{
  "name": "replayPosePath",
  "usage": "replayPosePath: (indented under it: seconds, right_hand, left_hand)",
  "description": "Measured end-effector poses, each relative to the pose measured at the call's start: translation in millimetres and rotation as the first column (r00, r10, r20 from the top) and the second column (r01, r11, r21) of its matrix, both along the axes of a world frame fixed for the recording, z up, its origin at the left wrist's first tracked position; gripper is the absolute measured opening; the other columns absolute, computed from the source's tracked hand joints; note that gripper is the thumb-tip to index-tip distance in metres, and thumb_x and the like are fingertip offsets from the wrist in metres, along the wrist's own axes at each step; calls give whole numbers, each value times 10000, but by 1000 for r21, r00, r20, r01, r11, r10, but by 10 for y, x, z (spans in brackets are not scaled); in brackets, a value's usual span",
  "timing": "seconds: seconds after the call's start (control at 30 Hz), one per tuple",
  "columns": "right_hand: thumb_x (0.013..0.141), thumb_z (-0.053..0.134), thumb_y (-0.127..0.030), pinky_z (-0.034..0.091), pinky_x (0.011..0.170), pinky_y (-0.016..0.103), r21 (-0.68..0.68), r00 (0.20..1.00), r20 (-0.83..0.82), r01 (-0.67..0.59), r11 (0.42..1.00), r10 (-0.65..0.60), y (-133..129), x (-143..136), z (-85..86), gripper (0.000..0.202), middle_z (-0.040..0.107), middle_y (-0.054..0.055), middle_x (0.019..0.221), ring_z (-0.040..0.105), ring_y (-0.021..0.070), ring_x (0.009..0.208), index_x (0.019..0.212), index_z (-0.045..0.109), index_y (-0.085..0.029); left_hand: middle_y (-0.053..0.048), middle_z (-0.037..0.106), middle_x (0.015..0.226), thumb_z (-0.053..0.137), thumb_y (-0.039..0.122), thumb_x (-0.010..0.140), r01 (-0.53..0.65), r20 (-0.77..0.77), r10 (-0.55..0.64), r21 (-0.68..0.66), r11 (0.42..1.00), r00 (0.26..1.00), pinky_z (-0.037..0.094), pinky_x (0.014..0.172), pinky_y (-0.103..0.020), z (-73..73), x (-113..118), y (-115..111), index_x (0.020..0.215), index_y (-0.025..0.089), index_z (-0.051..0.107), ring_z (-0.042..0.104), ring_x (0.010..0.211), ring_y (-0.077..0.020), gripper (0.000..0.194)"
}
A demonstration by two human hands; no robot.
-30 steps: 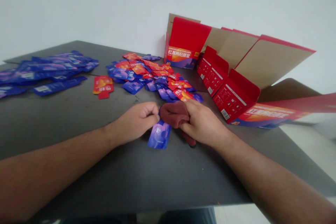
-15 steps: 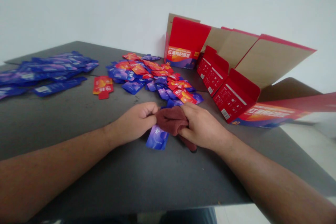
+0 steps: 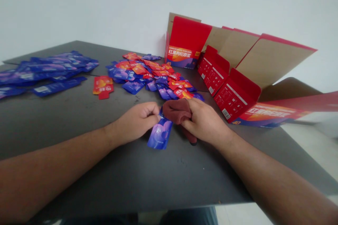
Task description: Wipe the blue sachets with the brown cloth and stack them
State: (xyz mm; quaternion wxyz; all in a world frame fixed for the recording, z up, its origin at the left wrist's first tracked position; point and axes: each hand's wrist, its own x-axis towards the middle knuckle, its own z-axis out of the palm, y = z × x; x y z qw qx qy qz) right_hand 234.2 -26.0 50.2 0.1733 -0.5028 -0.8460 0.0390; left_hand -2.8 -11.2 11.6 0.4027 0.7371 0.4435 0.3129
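Note:
Near the middle of the dark table, my left hand (image 3: 141,120) is closed on the upper left edge of a blue-purple sachet (image 3: 160,134). The sachet's printed face shows, with its lower end towards me. My right hand (image 3: 207,121) grips a folded brown cloth (image 3: 177,111), which covers part of the sachet's upper right side. A lower piece of the cloth hangs below the right fingers and ends in a dark tip. Just beyond both hands is a heap of red and blue sachets (image 3: 151,74).
Blue sachets (image 3: 50,66) are piled at the left of the grey table (image 3: 126,182). A red sachet (image 3: 102,86) lies alone left of the heap. Open red boxes (image 3: 237,95) with raised flaps stand at the right, before a white wall.
My right hand and the brown cloth have moved slightly up and to the right, uncovering more of the sachet. My left hand has barely moved.

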Motion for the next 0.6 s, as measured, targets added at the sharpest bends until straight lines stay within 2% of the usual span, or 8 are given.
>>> replayPosePath:
  seconds: [0.07,0.2,0.27,0.33,0.4,0.53,0.6]
  right_hand:
    - [843,610,-268,475,792,346,1,1000,-1,-9,1000,9,-1,0,-4,199,663,81,993,619,227,910,1024,620,-185]
    - [803,616,-227,480,803,333,-64,987,39,-154,986,157,-38,-21,4,218,659,67,989,614,218,912,1017,619,-182]
    - [807,612,-227,481,831,344,-59,993,37,-108,992,110,-39,-25,16,252,666,75,1020,622,227,946,1053,625,-181]
    - [819,607,-229,478,841,353,-30,1000,19,-5,1000,5,-23,-19,23,265,670,85,1036,627,234,965,1079,628,-182]
    - [825,614,-236,474,830,348,-24,999,10,32,999,-32,-6,-9,20,255,672,85,1028,625,233,959,1074,628,-184]
    - [809,626,-242,467,775,326,-49,993,29,-113,992,114,-12,-7,-3,192,662,63,965,614,218,896,991,617,-184]
    - [810,619,-239,465,771,325,-39,992,28,-119,992,120,-19,-11,-2,198,660,62,967,612,215,889,999,618,-183]
  left_hand:
    - [36,566,673,554,277,876,-3,-10,3,-1,1000,1000,381,601,-243,11,2,-6,752,190,551,497,629,-129,152]
    - [38,547,681,543,270,885,16,-34,-16,7,1000,999,381,623,-246,22,2,0,744,187,541,496,656,-127,164]
    - [38,556,691,545,277,889,18,-35,-18,15,1000,999,388,631,-249,15,-3,8,751,187,546,505,662,-127,165]
    - [39,566,692,551,286,889,13,-33,-13,20,1000,999,394,632,-252,4,-10,14,758,187,550,513,657,-128,164]
    - [42,564,681,555,287,886,8,-33,-7,23,1000,999,392,625,-253,-5,-17,15,753,188,545,511,646,-126,166]
    - [45,558,671,553,260,875,14,-47,-12,29,999,999,387,617,-252,-4,-16,15,741,189,540,508,639,-124,152]
    - [45,558,670,548,252,874,16,-45,-14,29,999,999,388,615,-252,-3,-10,18,739,189,541,508,638,-123,149]
